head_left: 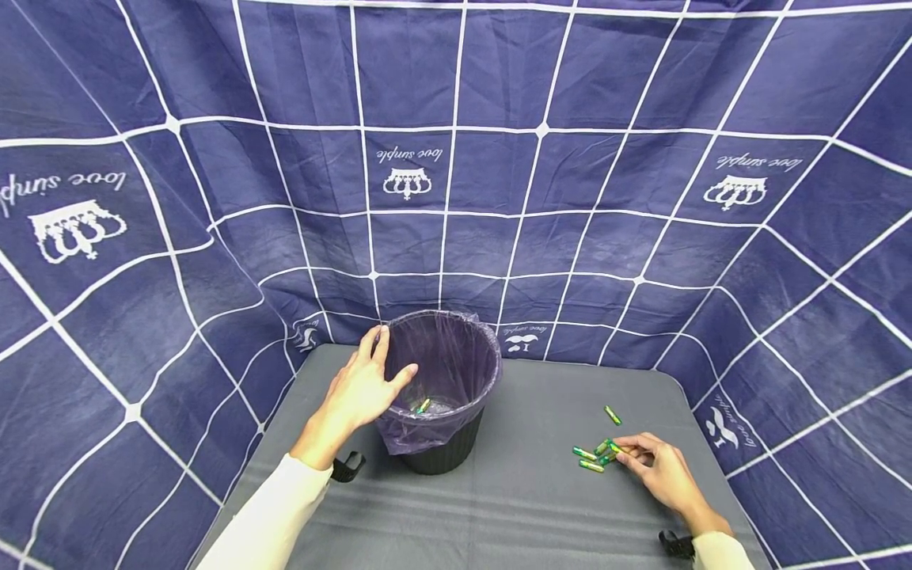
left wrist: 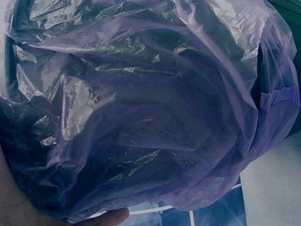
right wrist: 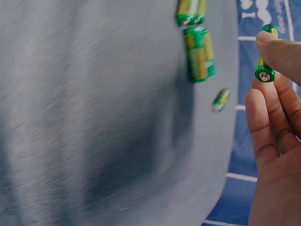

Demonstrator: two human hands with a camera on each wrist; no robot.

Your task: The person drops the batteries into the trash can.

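Observation:
At the right, my right hand pinches a green and yellow battery between thumb and fingers, above the grey surface. Several similar batteries lie loosely grouped just left of that hand. Another single battery lies farther back. My left hand rests at the left rim of a black bin, fingers loosely extended and thumb spread over the opening. A thin purple bag lines the bin and folds over its rim. Down inside, a battery shows at the bottom.
The grey surface spreads under the bin and batteries. A dark blue cloth with white grid lines stands as walls behind and at both sides. Black straps sit at the wrists.

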